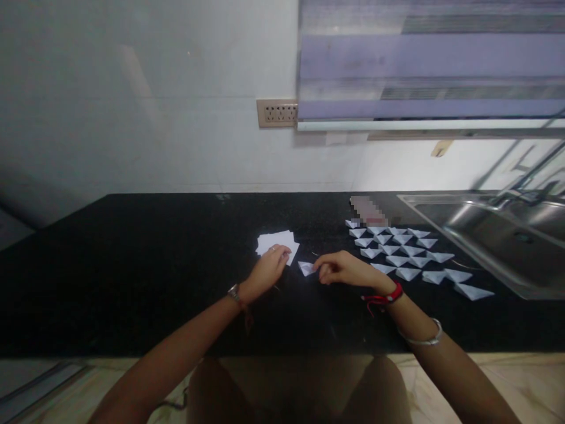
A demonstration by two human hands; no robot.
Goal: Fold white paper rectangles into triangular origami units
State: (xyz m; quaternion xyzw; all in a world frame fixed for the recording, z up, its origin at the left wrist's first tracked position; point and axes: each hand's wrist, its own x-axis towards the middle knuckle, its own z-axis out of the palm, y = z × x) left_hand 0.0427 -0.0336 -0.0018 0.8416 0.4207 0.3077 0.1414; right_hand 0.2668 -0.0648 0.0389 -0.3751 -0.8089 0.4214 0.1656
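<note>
A loose stack of white paper sheets [274, 239] lies on the black counter, its corners fanned out unevenly. My left hand [270, 265] rests at the stack's front right edge, with fingers bent together over the paper. Just to the right is a small folded paper piece [306, 269]. The index fingertip of my right hand [344, 268] reaches this piece's right side, while the thumb stays apart from it and the other fingers curl under. Farther right, several folded white paper triangles [412, 251] are laid out in slanting rows.
A blurred-out flat pinkish object [367, 209] lies behind the triangles. A steel sink [498, 235] with a faucet [507, 197] is set into the counter [132, 265] at the right. A socket panel [277, 113] and a purple striped blind [419, 59] are on the wall.
</note>
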